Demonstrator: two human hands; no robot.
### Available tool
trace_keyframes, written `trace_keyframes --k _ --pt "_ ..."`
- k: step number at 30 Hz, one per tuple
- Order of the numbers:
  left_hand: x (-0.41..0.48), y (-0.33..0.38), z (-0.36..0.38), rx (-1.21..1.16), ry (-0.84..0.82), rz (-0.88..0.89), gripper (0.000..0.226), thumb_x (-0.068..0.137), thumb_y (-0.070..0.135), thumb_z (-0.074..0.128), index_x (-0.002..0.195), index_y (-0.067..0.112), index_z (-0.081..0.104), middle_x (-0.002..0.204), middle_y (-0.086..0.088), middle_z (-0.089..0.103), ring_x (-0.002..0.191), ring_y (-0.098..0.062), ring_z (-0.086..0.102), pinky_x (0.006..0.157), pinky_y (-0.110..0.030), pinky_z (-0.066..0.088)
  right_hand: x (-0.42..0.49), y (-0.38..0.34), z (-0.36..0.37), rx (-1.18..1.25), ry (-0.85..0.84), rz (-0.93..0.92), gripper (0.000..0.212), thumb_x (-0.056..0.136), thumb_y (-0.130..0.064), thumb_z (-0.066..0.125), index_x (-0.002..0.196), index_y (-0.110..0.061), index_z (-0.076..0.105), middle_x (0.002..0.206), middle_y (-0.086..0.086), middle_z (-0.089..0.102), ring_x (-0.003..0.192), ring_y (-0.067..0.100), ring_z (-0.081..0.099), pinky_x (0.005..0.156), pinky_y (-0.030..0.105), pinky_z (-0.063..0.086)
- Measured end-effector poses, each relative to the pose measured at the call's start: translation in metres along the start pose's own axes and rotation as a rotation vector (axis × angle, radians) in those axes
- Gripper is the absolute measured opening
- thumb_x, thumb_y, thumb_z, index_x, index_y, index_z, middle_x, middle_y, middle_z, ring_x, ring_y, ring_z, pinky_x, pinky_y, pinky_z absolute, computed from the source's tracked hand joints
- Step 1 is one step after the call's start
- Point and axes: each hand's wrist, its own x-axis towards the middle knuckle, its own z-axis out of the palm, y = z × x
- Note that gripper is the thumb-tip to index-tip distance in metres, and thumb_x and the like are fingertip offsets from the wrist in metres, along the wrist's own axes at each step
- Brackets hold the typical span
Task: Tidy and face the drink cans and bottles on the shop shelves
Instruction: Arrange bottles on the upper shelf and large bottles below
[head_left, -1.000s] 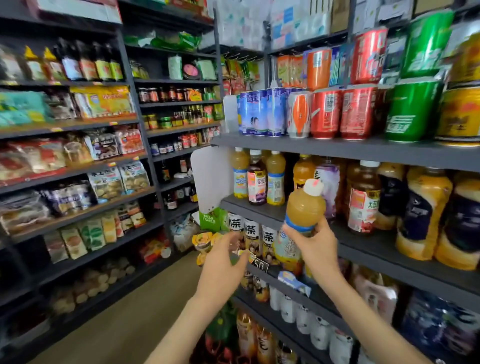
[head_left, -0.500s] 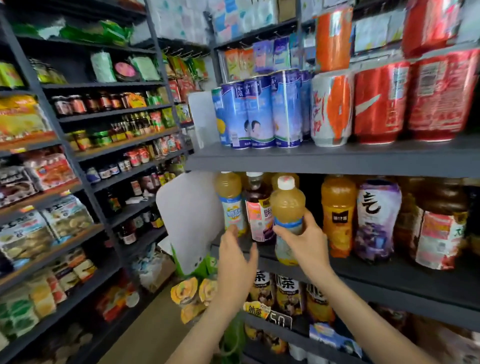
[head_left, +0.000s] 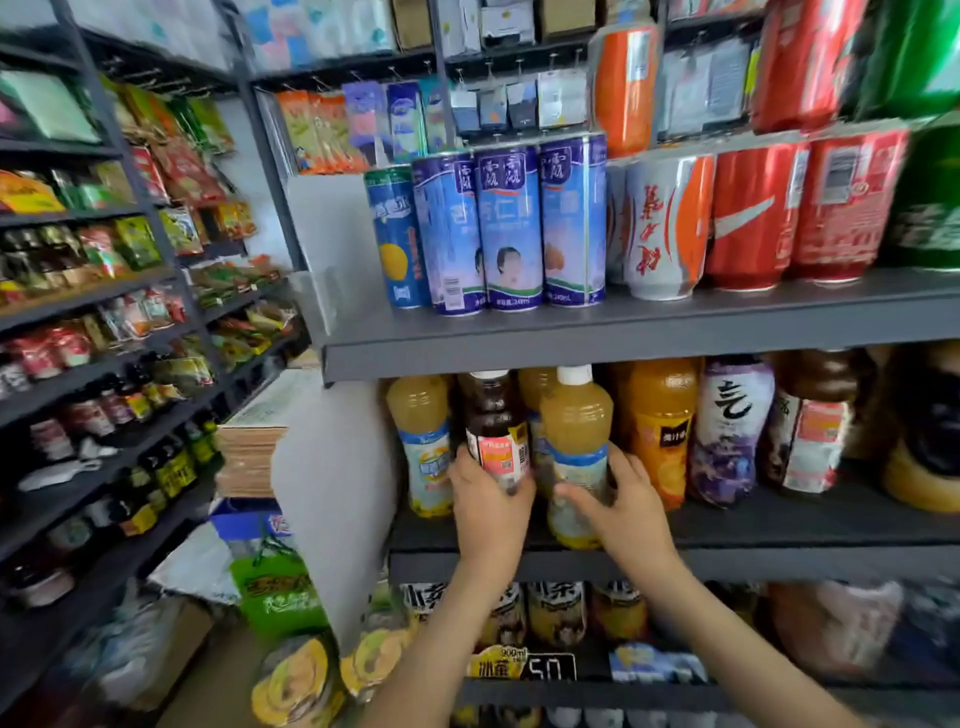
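your right hand (head_left: 621, 512) has the juice bottle (head_left: 575, 431), fingers (head_left: 574, 493) wrapped round its lower half, over the bottom of the label. look at it: cloudy yellow-orange juice, ribbed shoulders, a white cap on top and a pale blue and white label round the waist. it's upright, base down at the front edge of the middle shelf (head_left: 810, 538), cap just under the shelf above.

your left hand (head_left: 485, 512) is busy too, its fingers (head_left: 462, 462) curled round the dark bottle (head_left: 493, 415) just to the left. that one holds brown liquid under a white cap, and a pink and white label with a code patch faces you. the two bottles stand side by side, very nearly touching.

left of the dark one stands a matching yellow bottle (head_left: 422, 441). right of your juice comes the orange bottle (head_left: 657, 431), then a purple-labelled bottle (head_left: 730, 431).

up on the top shelf (head_left: 597, 338) the blue cans (head_left: 509, 228) line up with their fronts out, a white and orange can (head_left: 662, 228) beside them, then the red cans (head_left: 753, 218).
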Motion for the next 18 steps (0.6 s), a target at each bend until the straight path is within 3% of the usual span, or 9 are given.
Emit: trace_keyframes --k 4,8,13,18 --pt "-0.014 0.002 -0.016 -0.054 -0.030 0.020 0.072 0.073 0.030 0.078 0.130 0.006 0.042 0.118 -0.010 0.048 0.103 -0.025 0.055 0.080 -0.030 0.047 -0.006 -0.003 0.003 0.015 0.044 0.028 0.057 0.078 -0.028 0.075 0.130 -0.016 0.052 0.109 -0.004 0.053 0.099 0.008 0.050 0.076 0.005 0.036" --pt "-0.036 -0.006 -0.047 -0.137 -0.073 0.047 0.069 0.074 0.030 0.077 0.129 0.008 0.043 0.116 -0.005 0.048 0.104 -0.017 0.054 0.078 -0.016 0.040 -0.010 -0.005 0.007 0.047 0.084 0.030 0.054 0.078 -0.030 0.075 0.126 -0.020 0.052 0.113 -0.004 0.062 0.106 0.013 0.058 0.089 0.035 0.051" --pt "-0.061 -0.021 -0.089 -0.091 -0.114 0.106 0.071 0.073 0.030 0.077 0.132 0.011 0.041 0.114 0.001 0.046 0.098 -0.004 0.048 0.074 -0.003 0.035 -0.012 -0.023 0.023 0.034 0.013 -0.001 0.064 0.081 -0.024 0.073 0.135 -0.016 0.041 0.117 -0.003 0.058 0.107 0.009 0.054 0.089 0.025 0.046" --pt "-0.068 -0.027 -0.109 -0.040 -0.089 0.060 0.073 0.073 0.032 0.078 0.132 0.011 0.041 0.119 -0.002 0.049 0.109 -0.015 0.052 0.084 -0.021 0.040 -0.004 -0.037 0.056 -0.104 -0.108 -0.049 0.077 0.080 -0.018 0.074 0.142 -0.010 0.029 0.134 0.009 0.048 0.123 0.022 0.047 0.099 0.031 0.039"
